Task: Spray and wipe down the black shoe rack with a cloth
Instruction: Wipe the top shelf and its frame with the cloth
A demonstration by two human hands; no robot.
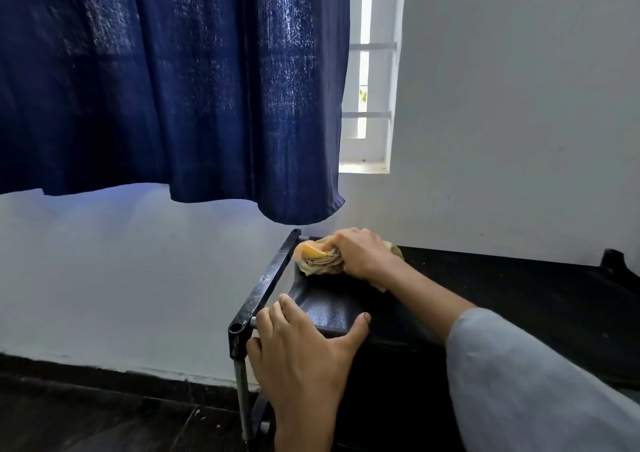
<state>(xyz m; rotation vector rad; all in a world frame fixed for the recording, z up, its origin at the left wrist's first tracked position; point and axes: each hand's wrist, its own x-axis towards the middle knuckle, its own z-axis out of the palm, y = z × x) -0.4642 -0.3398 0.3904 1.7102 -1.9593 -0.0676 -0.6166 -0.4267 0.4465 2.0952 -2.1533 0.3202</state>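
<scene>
The black shoe rack [519, 299] stands against the white wall, its fabric top shelf running from the centre to the right. My right hand [360, 254] is closed on a bunched yellow-and-beige cloth [317, 257] and presses it onto the far left corner of the top shelf. My left hand [301, 351] grips the near left edge of the shelf, fingers over the front rail and thumb on top. No spray bottle shows in the view.
A dark blue curtain [166, 80] hangs over the window, its hem just above the rack's left end. A barred window strip [369, 70] shows to its right. The rack's side bar [263, 285] and metal leg [242, 396] stand over a dark floor [86, 417].
</scene>
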